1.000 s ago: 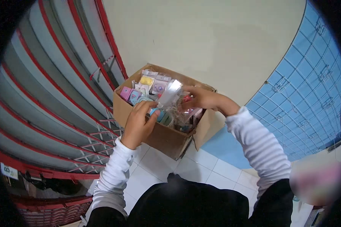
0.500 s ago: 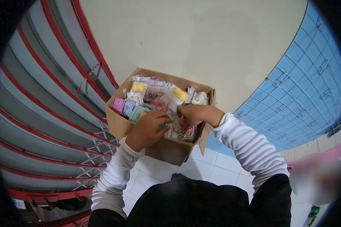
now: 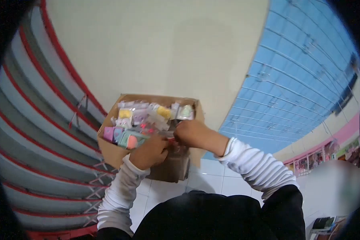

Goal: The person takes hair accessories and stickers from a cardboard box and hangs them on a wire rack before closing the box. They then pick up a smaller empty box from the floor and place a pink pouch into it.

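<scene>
An open cardboard box point(image 3: 161, 170) full of small packaged goods stands in front of me. Over its near side, my left hand point(image 3: 150, 152) is closed, its fingers pinching a clear plastic packet point(image 3: 176, 153) with something red inside. My right hand point(image 3: 193, 134) is curled closed on the packet's other side; its fingertips are hidden. Near my left hand lie a green item with an orange round point(image 3: 131, 141) and a pink-purple small box point(image 3: 109, 133). Yellow pieces in clear packets point(image 3: 163, 112) and a pale packet point(image 3: 185, 112) lie farther back.
Grey shelves with red edges point(image 3: 40, 132) rise on the left. To the right, a white wire grid with hooks point(image 3: 276, 92) hangs on a blue wall. A cream wall point(image 3: 148, 48) stands behind the box, white floor tiles point(image 3: 208, 182) below. Goods hang far right point(image 3: 314, 160).
My view has turned right, so the box appears farther left and lower. My hands have come closer together and lifted the clear packet out towards the box's near edge.
</scene>
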A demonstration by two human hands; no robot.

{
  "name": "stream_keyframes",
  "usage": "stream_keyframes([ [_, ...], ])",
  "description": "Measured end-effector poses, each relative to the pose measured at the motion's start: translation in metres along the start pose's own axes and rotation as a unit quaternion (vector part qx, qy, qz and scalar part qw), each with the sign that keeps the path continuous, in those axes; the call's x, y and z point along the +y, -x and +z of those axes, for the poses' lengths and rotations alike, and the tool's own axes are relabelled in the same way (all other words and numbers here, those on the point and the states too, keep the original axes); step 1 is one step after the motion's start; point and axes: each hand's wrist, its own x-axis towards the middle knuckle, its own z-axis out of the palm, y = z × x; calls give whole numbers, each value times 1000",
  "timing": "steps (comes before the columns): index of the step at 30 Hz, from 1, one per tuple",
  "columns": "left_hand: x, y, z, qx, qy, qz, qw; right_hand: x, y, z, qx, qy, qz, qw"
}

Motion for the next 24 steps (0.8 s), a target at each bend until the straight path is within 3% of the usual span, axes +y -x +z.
stream_keyframes([
  [1, 2, -2, 1, -35, 9, -14, 999, 1, 5, 1, -46, 29, 46, 998],
  [3, 12, -14, 3, -58, 34, -40, 997, 14, 18, 9, 64, 24, -3, 998],
  [4, 21, -17, -1, -48, 53, -56, 996, 14, 27, 1, 98, -37, 30, 994],
  [6, 33, -22, -6, -86, 112, -119, 983, 0, 70, -60, 149, -20, -6, 989],
  [8, 7, -15, 11, -59, -25, -96, 993, 1, 115, -108, 161, -1, 15, 987],
  [10, 23, -15, 7, 2, -99, -75, 992, 3, 165, -148, 276, -107, 15, 955],
  [12, 64, -26, -8, 45, -92, -60, 993, 19, 218, -186, 332, -151, 67, 929],
  [14, 108, -42, -16, 85, -85, -64, 991, 49, 278, -228, 418, -110, 173, 885],
  [15, 127, -49, -16, 127, -60, -26, 990, 66, 306, -245, 484, -102, 207, 844],
  [16, 146, -56, -15, 171, -35, 11, 985, 101, 333, -256, 550, -99, 173, 811],
  [18, 186, -69, -7, 198, -53, 55, 977, 130, 380, -290, 662, -277, 198, 667],
  [20, 223, -80, 3, 240, -23, 104, 965, 173, 423, -315, 698, -431, 73, 568],
  [21, 235, -89, 2, 211, -29, 135, 968, 189, 434, -328, 697, -431, 69, 568],
  [23, 264, -103, 14, 224, -27, 169, 960, 210, 447, -346, 722, -556, 74, 405],
  [24, 279, -109, 20, 233, -24, 201, 951, 218, 451, -351, 719, -558, 71, 408],
])
